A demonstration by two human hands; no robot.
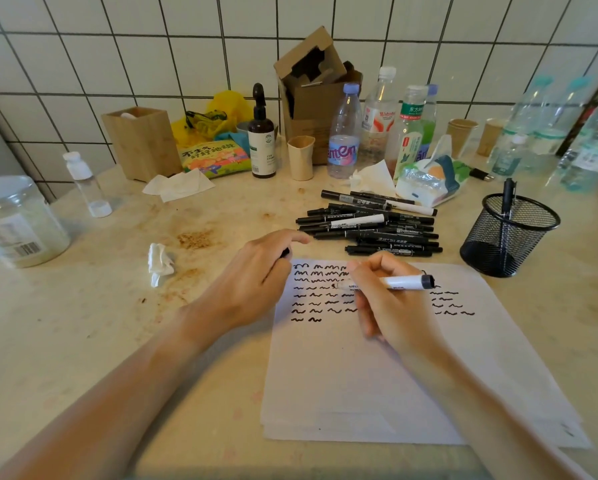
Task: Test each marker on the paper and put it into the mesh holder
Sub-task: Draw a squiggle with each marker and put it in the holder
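Fingers, right hand (391,306): curled around a white marker (403,283), thumb and first fingers pinching its front part; the black rear end sticks out to the right of the fingers, and the tip points left, at the paper (366,375).
Fingers, left hand (256,275): bent, holding a small dark thing, probably the cap (285,252); only a little of it shows past the fingers.
Paper: under both hands, with rows of black wavy test lines beside and below the fingers.
Marker pile (370,225): on the worktop (100,306), just beyond the fingers.
Mesh holder (508,233): to the right of the right fingers, apart from them, with one dark marker (508,199) standing inside.
Hand pose: both forearms reach forward from the lower edge; the right hand rests on the paper.
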